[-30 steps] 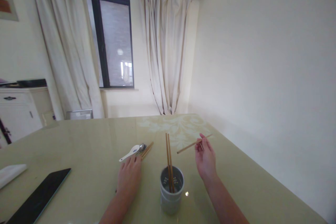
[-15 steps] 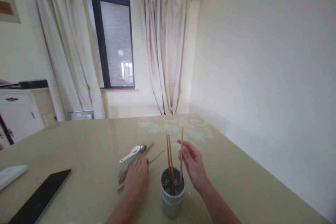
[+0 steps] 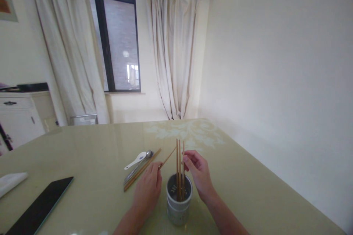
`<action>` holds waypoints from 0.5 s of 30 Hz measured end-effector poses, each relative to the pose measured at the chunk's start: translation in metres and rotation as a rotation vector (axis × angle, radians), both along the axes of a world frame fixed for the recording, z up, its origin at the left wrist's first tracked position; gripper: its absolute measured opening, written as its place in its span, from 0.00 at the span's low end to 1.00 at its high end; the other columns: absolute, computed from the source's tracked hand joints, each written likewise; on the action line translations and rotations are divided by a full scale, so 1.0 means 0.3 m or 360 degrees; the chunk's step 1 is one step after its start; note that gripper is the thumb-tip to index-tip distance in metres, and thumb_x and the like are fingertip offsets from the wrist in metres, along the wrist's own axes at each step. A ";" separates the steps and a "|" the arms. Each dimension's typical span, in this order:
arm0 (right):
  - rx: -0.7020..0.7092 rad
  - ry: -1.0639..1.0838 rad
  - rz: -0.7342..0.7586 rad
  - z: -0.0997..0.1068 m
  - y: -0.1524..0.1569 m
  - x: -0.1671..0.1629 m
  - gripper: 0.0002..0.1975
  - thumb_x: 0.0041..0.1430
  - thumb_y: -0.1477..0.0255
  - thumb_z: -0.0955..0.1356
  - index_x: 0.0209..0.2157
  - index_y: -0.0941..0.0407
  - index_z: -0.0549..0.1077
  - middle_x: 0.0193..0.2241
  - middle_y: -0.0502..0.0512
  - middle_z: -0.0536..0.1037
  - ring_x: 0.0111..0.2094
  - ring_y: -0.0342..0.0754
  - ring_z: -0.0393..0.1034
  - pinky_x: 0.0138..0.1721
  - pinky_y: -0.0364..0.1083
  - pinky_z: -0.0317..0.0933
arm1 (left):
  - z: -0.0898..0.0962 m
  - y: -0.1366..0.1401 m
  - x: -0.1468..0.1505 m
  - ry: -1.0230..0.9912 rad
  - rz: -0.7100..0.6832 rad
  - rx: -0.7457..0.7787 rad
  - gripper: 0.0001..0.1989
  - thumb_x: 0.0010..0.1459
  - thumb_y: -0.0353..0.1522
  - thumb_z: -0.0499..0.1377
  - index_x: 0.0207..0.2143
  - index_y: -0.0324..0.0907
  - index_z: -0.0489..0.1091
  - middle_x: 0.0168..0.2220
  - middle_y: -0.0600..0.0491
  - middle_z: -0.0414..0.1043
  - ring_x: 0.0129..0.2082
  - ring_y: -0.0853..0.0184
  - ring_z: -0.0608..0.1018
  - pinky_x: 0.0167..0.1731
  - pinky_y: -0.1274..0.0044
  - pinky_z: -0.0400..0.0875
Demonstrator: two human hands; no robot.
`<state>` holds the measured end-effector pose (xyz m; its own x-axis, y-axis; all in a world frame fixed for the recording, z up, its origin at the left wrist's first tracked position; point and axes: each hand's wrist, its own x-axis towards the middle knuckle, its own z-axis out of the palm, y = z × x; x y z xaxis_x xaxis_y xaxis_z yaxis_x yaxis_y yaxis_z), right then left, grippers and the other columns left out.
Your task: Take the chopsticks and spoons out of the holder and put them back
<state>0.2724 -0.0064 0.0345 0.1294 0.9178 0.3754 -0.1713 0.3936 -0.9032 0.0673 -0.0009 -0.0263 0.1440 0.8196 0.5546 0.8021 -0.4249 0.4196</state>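
In the grey cup (image 3: 178,213), two chopsticks (image 3: 177,156) are standing, and the right hand (image 3: 200,174) is pinching a third chopstick (image 3: 183,148) upright beside them. The person seems to be setting it in; the next move is likely calling for letting go. Left of the cup, the left hand (image 3: 149,187) is holding another chopstick (image 3: 168,157), pointing near the standing ones, so they could bump. Farther left of the cup, loose chopsticks (image 3: 139,173), a metal spoon (image 3: 149,153), a white spoon (image 3: 136,161) and a black slab (image 3: 41,205) are lying.

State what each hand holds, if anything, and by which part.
The right hand holds one chopstick by its upper part, lower end inside the cup. The left hand holds another chopstick by the near part, whose end is hidden.
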 end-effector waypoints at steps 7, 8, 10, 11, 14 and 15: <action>0.0023 -0.0017 -0.0032 -0.001 0.000 -0.002 0.21 0.55 0.52 0.79 0.36 0.55 0.81 0.25 0.51 0.78 0.25 0.47 0.70 0.28 0.45 0.65 | 0.031 -0.021 0.015 0.0109 0.0007 -0.0201 0.19 0.74 0.32 0.47 0.58 0.50 0.74 0.48 0.48 0.81 0.46 0.61 0.85 0.46 0.73 0.77; 0.0027 -0.0018 -0.0047 0.000 -0.001 -0.003 0.21 0.55 0.51 0.79 0.36 0.55 0.81 0.25 0.51 0.78 0.25 0.47 0.70 0.28 0.45 0.65 | 0.031 -0.022 0.017 0.0102 0.0005 -0.0205 0.20 0.74 0.32 0.47 0.58 0.50 0.74 0.48 0.48 0.81 0.46 0.61 0.84 0.46 0.73 0.77; 0.0035 -0.0022 -0.0077 0.004 -0.004 -0.004 0.21 0.55 0.51 0.79 0.36 0.54 0.81 0.25 0.51 0.78 0.26 0.47 0.70 0.28 0.46 0.66 | 0.030 -0.023 0.021 0.0067 -0.0012 -0.0185 0.21 0.73 0.31 0.46 0.59 0.48 0.73 0.49 0.47 0.81 0.48 0.61 0.84 0.48 0.72 0.77; 0.0036 -0.0023 -0.0085 0.006 -0.006 -0.005 0.20 0.55 0.51 0.79 0.36 0.54 0.81 0.25 0.52 0.78 0.26 0.48 0.70 0.29 0.46 0.66 | 0.030 -0.024 0.023 0.0045 -0.0021 -0.0168 0.21 0.73 0.31 0.46 0.59 0.46 0.73 0.50 0.46 0.80 0.48 0.61 0.84 0.49 0.72 0.77; 0.0022 -0.0024 -0.0064 0.011 -0.009 -0.008 0.21 0.54 0.51 0.79 0.36 0.54 0.81 0.25 0.51 0.78 0.26 0.48 0.71 0.29 0.46 0.66 | 0.029 -0.023 0.028 0.0011 -0.0046 -0.0146 0.20 0.73 0.31 0.44 0.55 0.44 0.74 0.48 0.46 0.80 0.47 0.61 0.84 0.48 0.71 0.78; 0.0013 -0.0026 -0.0046 0.011 -0.008 -0.009 0.21 0.54 0.51 0.79 0.36 0.54 0.81 0.25 0.51 0.78 0.26 0.48 0.71 0.29 0.46 0.66 | 0.028 -0.023 0.029 0.0009 -0.0044 -0.0154 0.19 0.73 0.31 0.44 0.53 0.44 0.74 0.47 0.46 0.81 0.46 0.61 0.84 0.47 0.71 0.78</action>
